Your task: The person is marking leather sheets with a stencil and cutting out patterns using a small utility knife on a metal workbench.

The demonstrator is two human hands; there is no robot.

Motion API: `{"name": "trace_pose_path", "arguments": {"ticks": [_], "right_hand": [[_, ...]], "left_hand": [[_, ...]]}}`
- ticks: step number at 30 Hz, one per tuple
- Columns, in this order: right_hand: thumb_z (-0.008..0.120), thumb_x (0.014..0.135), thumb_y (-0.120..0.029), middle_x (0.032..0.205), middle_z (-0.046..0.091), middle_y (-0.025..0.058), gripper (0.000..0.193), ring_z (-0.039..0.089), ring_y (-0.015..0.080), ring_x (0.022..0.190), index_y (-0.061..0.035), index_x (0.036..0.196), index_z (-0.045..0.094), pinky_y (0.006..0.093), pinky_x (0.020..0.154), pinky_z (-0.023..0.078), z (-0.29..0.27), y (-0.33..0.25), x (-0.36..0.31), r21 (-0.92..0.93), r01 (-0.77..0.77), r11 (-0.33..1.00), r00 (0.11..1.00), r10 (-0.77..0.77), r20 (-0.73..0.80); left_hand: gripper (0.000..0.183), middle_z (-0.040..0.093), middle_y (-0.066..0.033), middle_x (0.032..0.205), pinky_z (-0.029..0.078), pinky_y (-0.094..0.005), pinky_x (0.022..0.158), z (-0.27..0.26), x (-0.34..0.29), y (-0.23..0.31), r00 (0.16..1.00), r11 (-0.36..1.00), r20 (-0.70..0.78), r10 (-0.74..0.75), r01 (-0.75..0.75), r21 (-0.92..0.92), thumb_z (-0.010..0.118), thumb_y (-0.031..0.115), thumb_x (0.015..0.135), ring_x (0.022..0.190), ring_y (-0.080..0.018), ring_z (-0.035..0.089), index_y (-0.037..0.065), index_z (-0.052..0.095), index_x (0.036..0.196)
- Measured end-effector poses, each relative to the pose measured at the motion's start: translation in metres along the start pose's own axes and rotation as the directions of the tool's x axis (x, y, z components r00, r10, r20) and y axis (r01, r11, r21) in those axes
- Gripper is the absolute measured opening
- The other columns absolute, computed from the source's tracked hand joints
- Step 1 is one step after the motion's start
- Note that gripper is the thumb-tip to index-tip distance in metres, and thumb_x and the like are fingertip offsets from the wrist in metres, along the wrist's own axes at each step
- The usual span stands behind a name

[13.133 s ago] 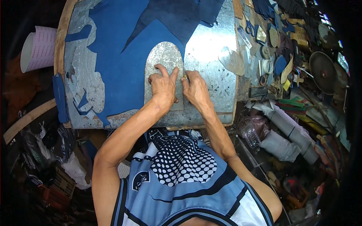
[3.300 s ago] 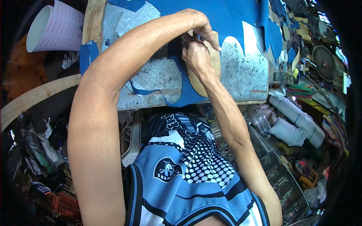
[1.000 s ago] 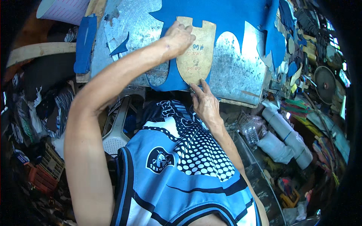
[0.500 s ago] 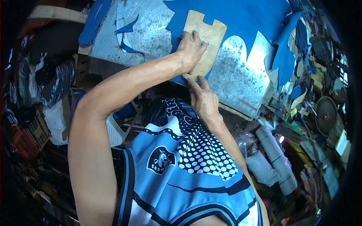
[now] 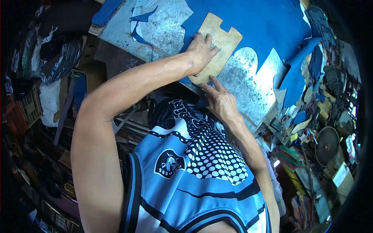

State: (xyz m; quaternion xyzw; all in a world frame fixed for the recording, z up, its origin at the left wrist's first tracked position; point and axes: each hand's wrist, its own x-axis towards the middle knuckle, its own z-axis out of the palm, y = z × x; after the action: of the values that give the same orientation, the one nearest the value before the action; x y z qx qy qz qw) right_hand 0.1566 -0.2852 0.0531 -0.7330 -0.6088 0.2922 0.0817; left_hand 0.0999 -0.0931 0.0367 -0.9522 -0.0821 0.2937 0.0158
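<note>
Head view: tan template (image 5: 223,49) over blue sheet (image 5: 256,23), at near edge of bench (image 5: 166,32). I see left hand (image 5: 201,53) spread on it, right hand (image 5: 222,99) at that edge, its grip unclear. Lopsided pressure could skew it.

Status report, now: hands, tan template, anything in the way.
Left hand on tan template, covering part of it. Right hand at its near end. Template over blue sheet.

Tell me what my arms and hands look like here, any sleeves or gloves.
Your left arm and right arm are bare, and no glove or watch shows on the left hand or right hand. Your sleeveless top is blue, with black trim striped blue at the left armhole.
</note>
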Motion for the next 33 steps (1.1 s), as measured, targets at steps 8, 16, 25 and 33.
{"name": "trace_pose_path", "arguments": {"ticks": [8, 16, 25, 33], "right_hand": [[0.067, 0.077, -0.009, 0.138, 0.051, 0.0240, 0.048, 0.066, 0.0375, 0.098, -0.0178, 0.124, 0.064, 0.0454, 0.082, 0.055, -0.016, 0.017, 0.008, -0.042, 0.113, 0.993, 0.990, -0.109, 0.089], [0.066, 0.078, -0.009, 0.135, 0.058, 0.0106, 0.043, 0.065, 0.0275, 0.084, -0.0176, 0.120, 0.066, 0.0386, 0.077, 0.055, -0.031, 0.047, 0.020, -0.082, 0.292, 0.953, 0.949, -0.278, 0.145], [0.062, 0.080, -0.005, 0.142, 0.049, 0.0185, 0.046, 0.066, 0.0304, 0.092, -0.0211, 0.123, 0.066, 0.0403, 0.081, 0.055, -0.043, 0.056, 0.032, -0.107, 0.360, 0.927, 0.921, -0.335, 0.200], [0.065, 0.076, -0.006, 0.145, 0.046, 0.0184, 0.050, 0.066, 0.0290, 0.091, -0.0229, 0.123, 0.066, 0.0394, 0.080, 0.055, -0.044, 0.064, 0.037, -0.083, 0.377, 0.923, 0.902, -0.345, 0.260]], "left_hand": [[0.122, 0.027, -0.0272, 0.152, 0.038, -0.0493, 0.104, 0.003, 0.001, 0.000, 0.999, 0.998, -0.005, -0.038, 0.038, -0.056, 0.089, 0.052, 0.053, 0.131, -0.0470, 0.040, 0.018, 0.026, 0.152], [0.120, 0.027, -0.0262, 0.152, 0.038, -0.0483, 0.105, 0.006, -0.002, 0.004, 0.998, 0.995, -0.029, -0.051, 0.048, -0.086, 0.089, 0.050, 0.053, 0.134, -0.0466, 0.036, 0.018, 0.028, 0.151], [0.115, 0.024, -0.0257, 0.154, 0.034, -0.0506, 0.108, 0.011, -0.001, 0.008, 0.993, 0.990, -0.067, -0.094, 0.086, -0.111, 0.082, 0.060, 0.058, 0.136, -0.0482, 0.031, 0.019, 0.030, 0.152], [0.116, 0.022, -0.0251, 0.155, 0.032, -0.0521, 0.109, 0.006, -0.003, 0.009, 0.995, 0.980, -0.008, -0.103, 0.100, -0.174, 0.080, 0.065, 0.059, 0.138, -0.0485, 0.027, 0.018, 0.030, 0.152]]}}
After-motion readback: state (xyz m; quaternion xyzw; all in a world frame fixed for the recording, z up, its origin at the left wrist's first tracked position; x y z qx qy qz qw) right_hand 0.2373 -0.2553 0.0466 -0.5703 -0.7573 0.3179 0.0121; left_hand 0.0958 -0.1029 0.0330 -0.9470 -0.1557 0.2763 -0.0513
